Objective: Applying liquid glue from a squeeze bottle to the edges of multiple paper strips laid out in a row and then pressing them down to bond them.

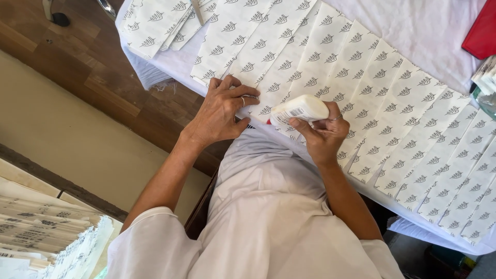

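Glue bottle [300, 109], white with a red tip, lies sideways in my right hand [323, 135], fingers clamped round its body, nozzle pointing left and down toward the near edge of the paper sheets [361, 88]. Tip sits just at the edge nearest my lap; whether glue is coming out, cannot tell. My left hand [222, 111] lies flat, fingers spread and pressing on the end of one sheet just left of the nozzle, gripping nothing. Sheets are white with a small dark leaf pattern, fanned in an overlapping row across the white cloth [429, 31] on the table. By my reading, the gluing step is in hand: running a line along the exposed edges. Next move calls for steady squeeze and a held-down sheet so nothing slides. Further out: a looser pile of the same sheets [155, 23] at far left, a red thing [483, 31] at the far right corner, stacked printed paper [46, 232] down by my left side, wooden floor [82, 62] beyond.
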